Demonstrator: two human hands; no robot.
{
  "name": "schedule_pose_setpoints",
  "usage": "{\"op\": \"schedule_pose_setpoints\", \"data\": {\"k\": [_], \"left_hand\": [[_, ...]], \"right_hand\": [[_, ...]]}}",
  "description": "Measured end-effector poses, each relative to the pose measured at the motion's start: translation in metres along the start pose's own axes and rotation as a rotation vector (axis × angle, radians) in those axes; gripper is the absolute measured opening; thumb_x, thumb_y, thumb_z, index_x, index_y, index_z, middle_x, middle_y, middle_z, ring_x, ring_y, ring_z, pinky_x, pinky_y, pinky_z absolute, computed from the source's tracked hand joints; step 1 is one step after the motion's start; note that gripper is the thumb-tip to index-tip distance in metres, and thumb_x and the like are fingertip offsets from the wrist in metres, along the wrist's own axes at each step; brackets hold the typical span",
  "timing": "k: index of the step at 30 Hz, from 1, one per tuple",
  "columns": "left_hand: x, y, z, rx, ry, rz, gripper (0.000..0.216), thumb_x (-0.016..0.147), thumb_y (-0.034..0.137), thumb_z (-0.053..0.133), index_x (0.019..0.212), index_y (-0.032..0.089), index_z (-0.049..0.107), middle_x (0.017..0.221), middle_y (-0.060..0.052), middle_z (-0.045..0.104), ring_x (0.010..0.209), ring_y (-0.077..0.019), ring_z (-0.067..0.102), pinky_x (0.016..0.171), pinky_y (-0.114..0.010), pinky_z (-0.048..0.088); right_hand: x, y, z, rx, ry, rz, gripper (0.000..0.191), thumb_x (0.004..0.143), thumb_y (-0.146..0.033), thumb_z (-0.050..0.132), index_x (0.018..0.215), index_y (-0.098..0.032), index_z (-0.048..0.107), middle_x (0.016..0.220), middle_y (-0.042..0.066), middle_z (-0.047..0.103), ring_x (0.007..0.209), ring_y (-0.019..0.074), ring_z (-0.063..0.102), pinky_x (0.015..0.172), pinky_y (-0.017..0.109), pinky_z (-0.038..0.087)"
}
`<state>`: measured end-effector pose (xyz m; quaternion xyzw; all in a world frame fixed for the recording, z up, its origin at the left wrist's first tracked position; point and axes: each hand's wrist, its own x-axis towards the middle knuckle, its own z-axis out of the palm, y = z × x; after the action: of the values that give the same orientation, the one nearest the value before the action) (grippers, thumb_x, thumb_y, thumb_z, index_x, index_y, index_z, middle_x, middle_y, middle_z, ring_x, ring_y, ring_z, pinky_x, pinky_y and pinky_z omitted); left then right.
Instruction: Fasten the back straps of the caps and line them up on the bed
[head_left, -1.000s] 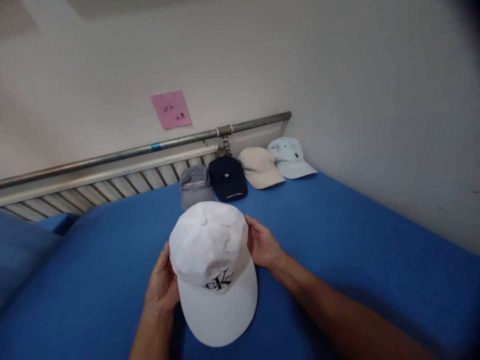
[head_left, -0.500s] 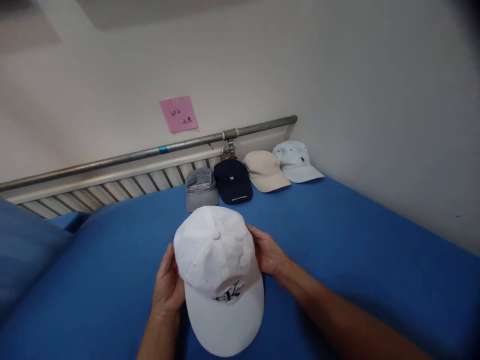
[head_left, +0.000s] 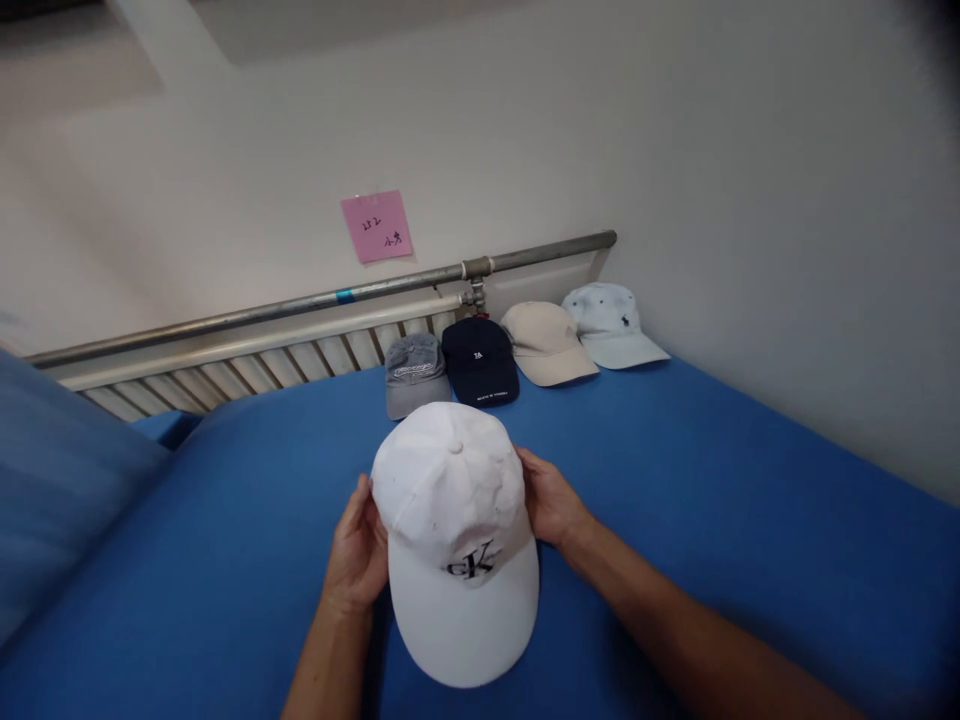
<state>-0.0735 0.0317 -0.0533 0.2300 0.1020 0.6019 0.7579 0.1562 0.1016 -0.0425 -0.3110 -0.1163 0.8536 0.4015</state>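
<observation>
The crown of the white cap (head_left: pixel 454 490) could be dented or skewed if it were pressed harder from one side than from the other, since the cloth looks soft and some creases are already shown near the front; the cap could also be tipped or dropped if the grip were loosened on one side only; if it were pushed straight forward at this height, the grey cap (head_left: pixel 414 385) or the navy cap (head_left: pixel 480 365), both lying just beyond it, could be knocked out of line with the beige cap (head_left: pixel 546 345) and the pale blue cap (head_left: pixel 609 325); the white cap is held between the two hands over the blue sheet (head_left: pixel 247 500), brim toward the wearer of the camera; whether it is borne partly by the sheet cannot be told; its left side is clasped by the left hand (head_left: pixel 360 555), half curled, and its right side by the right hand (head_left: pixel 551 500), whose fingertips are hidden by the crown.
</observation>
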Motion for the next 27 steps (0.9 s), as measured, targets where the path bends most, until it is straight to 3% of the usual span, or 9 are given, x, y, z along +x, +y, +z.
{"op": "schedule_pose_setpoints", "data": {"k": [5,12,17,23,27], "left_hand": [[0.002,-0.001,-0.005,0.001,0.103,-0.041,0.039,0.1,0.019,0.034,0.108,0.015,0.072,0.106,-0.006,0.074,0.094,-0.0163,0.071,0.09,-0.022,0.052],[0.003,-0.002,-0.003,0.043,0.382,-0.036,0.028,0.095,0.02,0.046,0.097,0.016,0.074,0.088,-0.005,0.077,0.076,-0.0159,0.073,0.074,-0.022,0.057],[0.005,-0.005,-0.001,0.068,0.554,-0.025,0.027,0.092,0.018,0.049,0.087,0.013,0.074,0.078,-0.007,0.077,0.069,-0.0172,0.072,0.071,-0.025,0.059],[0.005,-0.005,-0.009,0.07,0.666,0.017,0.03,0.091,0.016,0.045,0.082,0.013,0.074,0.077,-0.009,0.077,0.067,-0.0189,0.073,0.068,-0.025,0.059],[0.007,-0.006,-0.006,0.059,0.652,0.005,0.031,0.091,0.016,0.044,0.082,0.015,0.073,0.075,-0.008,0.077,0.066,-0.0194,0.073,0.067,-0.027,0.06]], "right_hand": [[0.005,-0.001,-0.003,0.043,-0.006,-0.019,0.015,0.086,-0.026,0.056,0.08,-0.019,0.068,0.07,0.0,0.072,0.083,0.0182,0.067,0.09,0.031,0.046],[0.011,0.0,-0.008,0.072,-0.004,-0.003,0.022,0.092,-0.026,0.049,0.084,-0.018,0.068,0.068,0.0,0.072,0.074,0.0169,0.068,0.09,0.032,0.047],[0.001,-0.006,-0.006,0.031,-0.189,0.021,0.03,0.095,-0.035,0.045,0.095,-0.017,0.069,0.082,0.001,0.075,0.079,0.0171,0.069,0.093,0.032,0.045],[-0.003,-0.006,-0.007,0.002,-0.289,0.073,0.046,0.099,-0.041,0.033,0.099,-0.012,0.069,0.074,0.005,0.073,0.084,0.0206,0.069,0.099,0.037,0.041],[0.0,-0.002,-0.008,0.02,-0.313,0.085,0.046,0.097,-0.046,0.036,0.102,-0.013,0.068,0.078,0.005,0.074,0.089,0.0215,0.069,0.102,0.038,0.04]]}}
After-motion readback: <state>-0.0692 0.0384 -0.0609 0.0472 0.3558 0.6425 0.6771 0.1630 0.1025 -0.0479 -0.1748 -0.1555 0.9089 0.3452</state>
